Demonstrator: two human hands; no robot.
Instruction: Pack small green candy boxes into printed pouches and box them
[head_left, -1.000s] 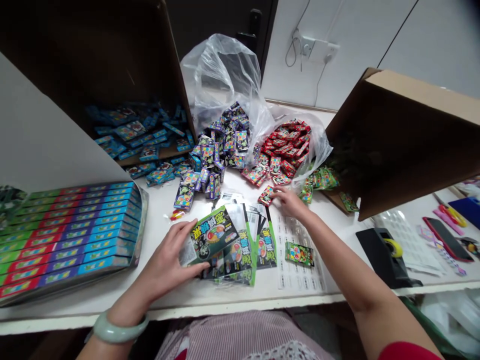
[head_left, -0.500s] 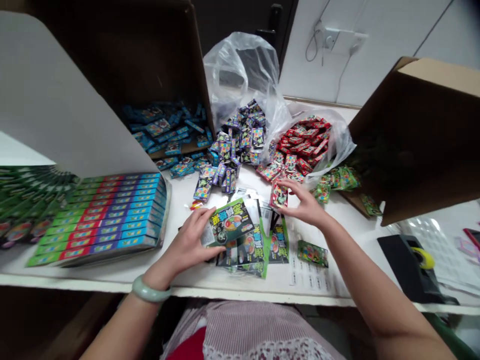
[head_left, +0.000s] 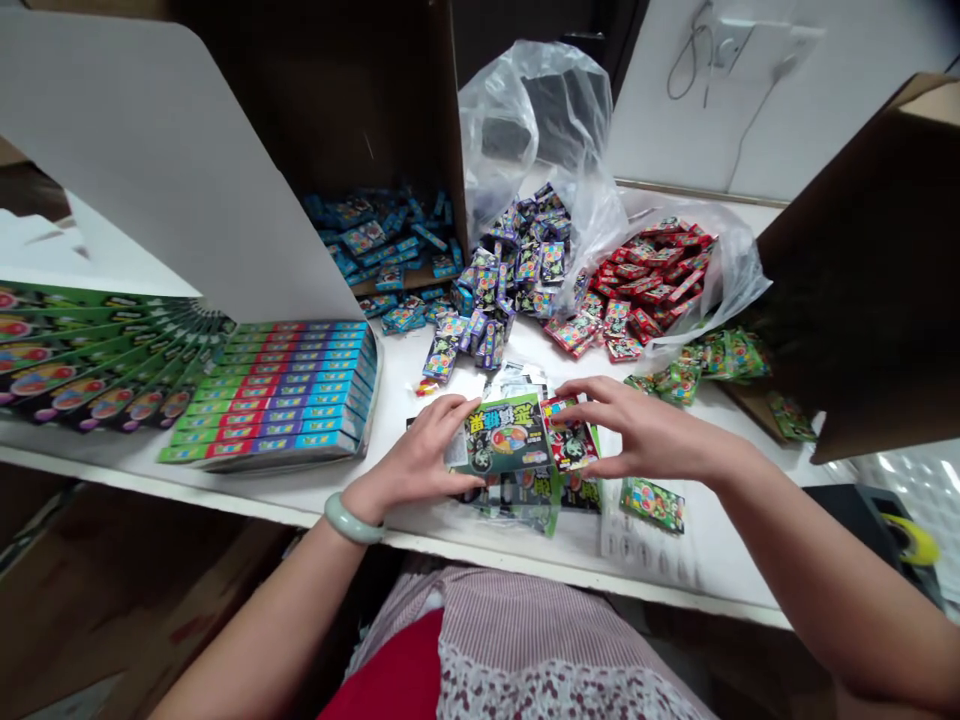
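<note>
My left hand [head_left: 427,447] grips the left side of a black-and-green printed packet [head_left: 506,436], thumb below and fingers above. In my right hand [head_left: 626,428] is a small red candy box [head_left: 570,440], held between thumb and fingers against the packet's right end. Whether the box is inside the packet or only touching it, I cannot tell. Several flat green-and-black packets [head_left: 529,488] lie on the table beneath my hands. To the right of them rests a small green candy box [head_left: 652,503] on a white sheet with printed marks.
Loose purple boxes [head_left: 525,260] and red boxes [head_left: 652,270] spill from clear plastic bags. Blue boxes [head_left: 382,245] fill a carton at the back left. Rows of filled packs [head_left: 277,390] stand left; a tape dispenser [head_left: 870,530] sits right.
My right hand has brought the red candy box down from near the red pile to the packet's right end. The packet is turned more level. The view has shifted left.
</note>
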